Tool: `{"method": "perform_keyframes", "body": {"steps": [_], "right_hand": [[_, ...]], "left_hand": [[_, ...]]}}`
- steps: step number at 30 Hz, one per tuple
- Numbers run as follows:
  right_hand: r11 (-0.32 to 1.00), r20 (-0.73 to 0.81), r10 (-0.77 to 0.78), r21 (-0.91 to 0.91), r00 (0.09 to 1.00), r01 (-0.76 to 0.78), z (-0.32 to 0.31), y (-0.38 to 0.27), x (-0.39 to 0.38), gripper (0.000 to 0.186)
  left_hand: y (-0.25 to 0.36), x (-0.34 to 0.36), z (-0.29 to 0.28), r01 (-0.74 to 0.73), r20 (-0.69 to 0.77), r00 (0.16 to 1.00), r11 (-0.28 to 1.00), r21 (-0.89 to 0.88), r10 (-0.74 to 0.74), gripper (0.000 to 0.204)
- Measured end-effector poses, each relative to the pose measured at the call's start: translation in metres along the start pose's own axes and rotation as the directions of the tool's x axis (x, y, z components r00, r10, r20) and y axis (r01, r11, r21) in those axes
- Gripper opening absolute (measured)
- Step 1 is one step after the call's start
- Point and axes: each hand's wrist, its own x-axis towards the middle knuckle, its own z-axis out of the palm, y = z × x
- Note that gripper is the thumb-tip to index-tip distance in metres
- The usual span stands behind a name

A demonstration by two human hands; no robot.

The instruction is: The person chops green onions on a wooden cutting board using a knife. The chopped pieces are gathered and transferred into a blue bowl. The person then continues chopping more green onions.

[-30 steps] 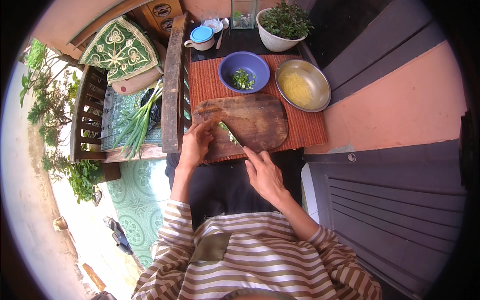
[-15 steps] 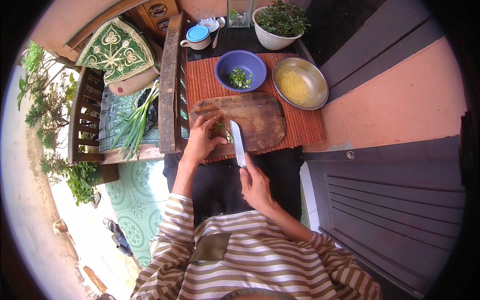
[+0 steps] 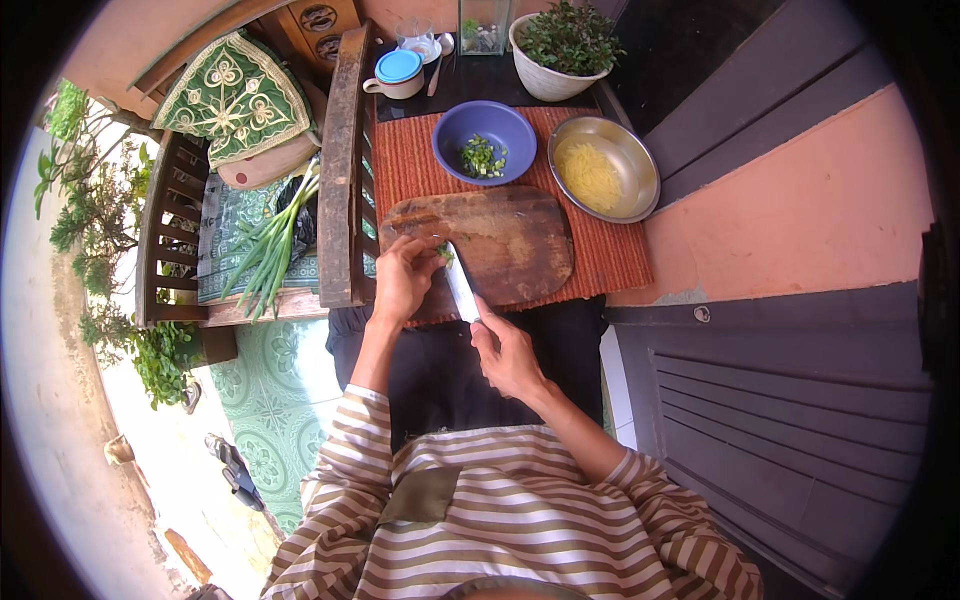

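Observation:
A brown wooden cutting board [image 3: 510, 235] lies on a red woven mat [image 3: 610, 255]. My left hand [image 3: 405, 280] rests at the board's near left corner, its fingers pinched on a small piece of green onion [image 3: 445, 253]. My right hand [image 3: 505, 350] grips the handle of a knife [image 3: 461, 285], whose pale blade points up toward the left fingers. Behind the board stand a blue bowl [image 3: 462, 130] holding chopped greens and a metal bowl [image 3: 635, 160] with something yellow in it.
A bunch of long green onions [image 3: 270, 250] lies on a green cloth on the wooden chair at left. A white cup with a blue lid [image 3: 398, 72] and a white pot with a leafy plant [image 3: 560, 45] stand at the back. A grey wooden door fills the right side.
My right hand has pulled back toward me and turned the knife, so the blade now points up along the board's left edge. My left hand stayed at the board's corner.

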Motion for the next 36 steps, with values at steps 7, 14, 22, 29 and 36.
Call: {"method": "perform_keyframes", "body": {"steps": [7, 14, 22, 29, 36], "right_hand": [[0.977, -0.152, -0.186, -0.13, 0.971, 0.167, -0.036, -0.044, 0.035, 0.045], [0.81, -0.245, -0.319, -0.572, 0.916, 0.13, -0.078, -0.077, 0.096, 0.044], [0.809, -0.251, -0.327, -0.573, 0.911, 0.132, -0.087, -0.064, 0.108, 0.044], [0.994, -0.15, 0.103, 0.061, 0.983, -0.094, -0.086, -0.074, 0.077, 0.043], [0.992, -0.097, 0.097, -0.069, 0.991, -0.104, -0.071, -0.026, 0.012, 0.042]], "left_hand": [[0.044, 0.056, 0.01, -0.083, -0.082, 0.994, 0.981, -0.174, 0.07, 0.031], [0.056, 0.128, 0.018, -0.252, -0.034, 0.967, 0.966, 0.059, 0.254, 0.041], [0.042, 0.127, 0.011, -0.25, 0.116, 0.965, 0.956, 0.151, 0.234, 0.049], [0.042, 0.115, 0.004, -0.215, 0.186, 0.969, 0.922, 0.323, 0.161, 0.055], [0.035, 0.099, -0.007, -0.287, 0.171, 0.956, 0.888, 0.358, 0.24, 0.057]]}}
